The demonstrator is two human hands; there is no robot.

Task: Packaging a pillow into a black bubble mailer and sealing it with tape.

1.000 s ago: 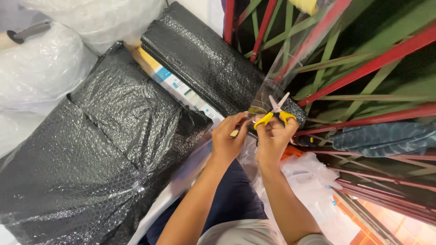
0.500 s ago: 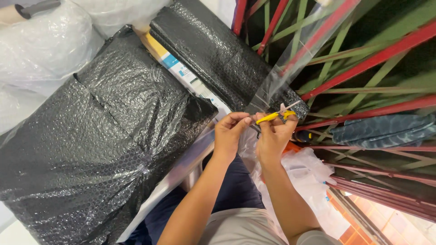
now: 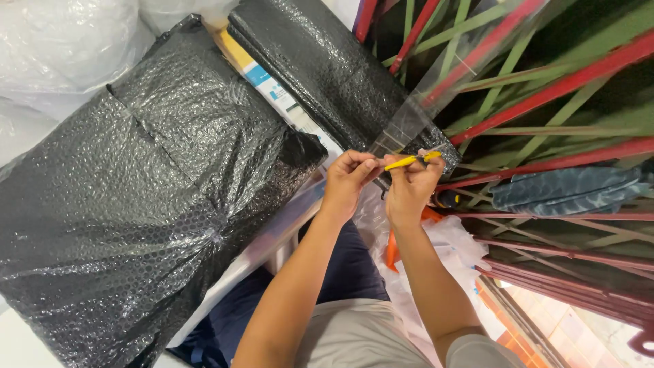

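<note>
I held the yellow-handled snips (image 3: 412, 161) in my right hand (image 3: 411, 187), fingers curled tight around them, their long axis lying nearly level and pointing left toward my left hand (image 3: 349, 180). That left hand was pinched shut on the edge of a clear plastic sleeve (image 3: 436, 88) running up and right over the red and green rods (image 3: 545, 88), beside the black bubble-wrapped bundle (image 3: 136, 218).

A storeroom or packing area is suggested: large parcels wrapped in black bubble wrap (image 3: 157, 204) are piled at nine o'clock, with red and green poles (image 3: 545, 88) stacked at two o'clock.
</note>
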